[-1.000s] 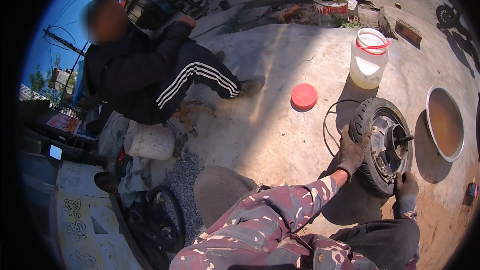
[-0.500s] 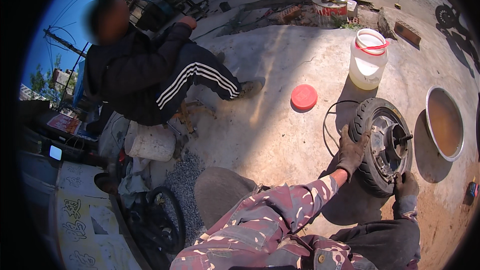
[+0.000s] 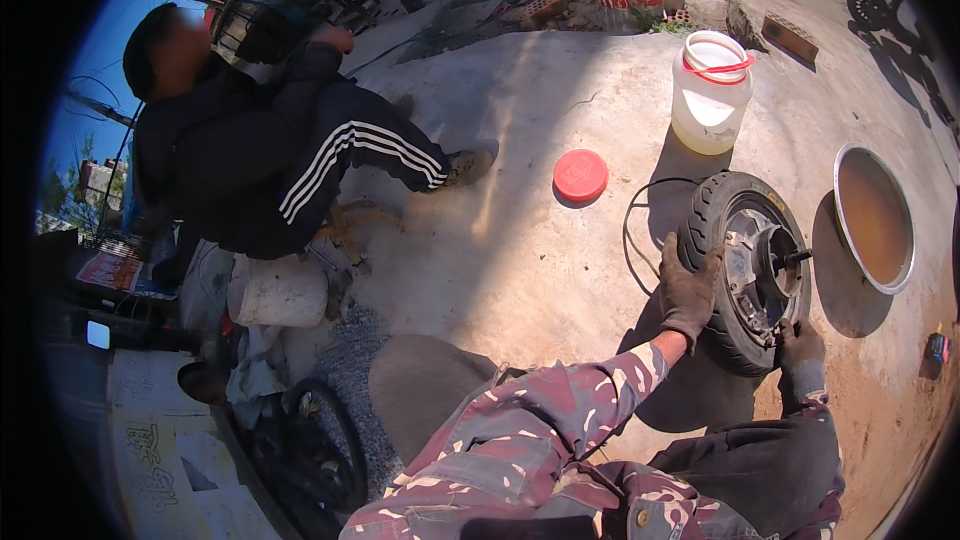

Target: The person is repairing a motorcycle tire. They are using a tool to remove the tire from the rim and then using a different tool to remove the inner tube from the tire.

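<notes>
A small motor-scooter wheel [image 3: 757, 275] stands upright on the concrete in front of me, its black tyre round a grey metal hub with an axle sticking out to the right. My left hand [image 3: 690, 287], in a brown work glove, grips the tyre's left side across the tread. Lower down, my gloved right hand [image 3: 801, 348] holds the near right edge of the wheel, its fingertips partly hidden at the rim. A thin black cable [image 3: 630, 230] loops on the ground from behind the tyre.
Beyond the wheel stands a translucent jug [image 3: 712, 105] of pale liquid; its round red lid [image 3: 580, 176] lies to the left. At right is a metal basin [image 3: 905, 270] of brownish water. A seated person [image 3: 240, 140] is at the left, near a white bucket [image 3: 285, 290].
The whole scene has shifted slightly left and up as my head turned. Both hands keep their places on the wheel, and the seated person keeps the same pose.
</notes>
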`<state>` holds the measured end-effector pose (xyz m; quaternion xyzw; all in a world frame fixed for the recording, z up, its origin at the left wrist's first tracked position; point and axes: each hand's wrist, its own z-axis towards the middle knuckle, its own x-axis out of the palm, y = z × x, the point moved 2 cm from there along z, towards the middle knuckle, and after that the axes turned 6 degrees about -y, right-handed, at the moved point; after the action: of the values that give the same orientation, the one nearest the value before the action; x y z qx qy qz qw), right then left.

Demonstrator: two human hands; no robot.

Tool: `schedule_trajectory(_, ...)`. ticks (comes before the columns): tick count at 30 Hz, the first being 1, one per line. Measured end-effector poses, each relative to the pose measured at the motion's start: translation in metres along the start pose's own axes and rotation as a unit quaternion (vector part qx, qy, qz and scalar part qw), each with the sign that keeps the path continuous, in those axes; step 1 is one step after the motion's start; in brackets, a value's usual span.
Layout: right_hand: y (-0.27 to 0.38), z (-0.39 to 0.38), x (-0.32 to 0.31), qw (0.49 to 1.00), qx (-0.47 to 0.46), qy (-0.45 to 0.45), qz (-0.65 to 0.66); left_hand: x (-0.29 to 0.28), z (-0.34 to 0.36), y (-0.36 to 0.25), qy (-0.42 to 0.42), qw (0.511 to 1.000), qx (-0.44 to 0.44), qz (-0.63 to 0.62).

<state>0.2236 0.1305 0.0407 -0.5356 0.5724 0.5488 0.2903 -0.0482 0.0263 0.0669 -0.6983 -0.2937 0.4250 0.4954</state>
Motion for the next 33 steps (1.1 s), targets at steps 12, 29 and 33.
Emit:
schedule_trajectory(12,0.009,0.004,-0.006,0.998,0.038,0.038,-0.027,-0.001,0.007,0.006,-0.002,1.000,0.005,0.004)
schedule_trajectory(29,0.014,-0.014,-0.035,0.996,0.017,-0.011,0.082,-0.002,0.031,0.043,0.131,0.979,0.152,-0.047)
schedule_trajectory(33,0.003,0.018,-0.042,0.996,-0.057,-0.064,0.029,-0.005,0.028,0.038,0.116,0.966,0.228,0.031)
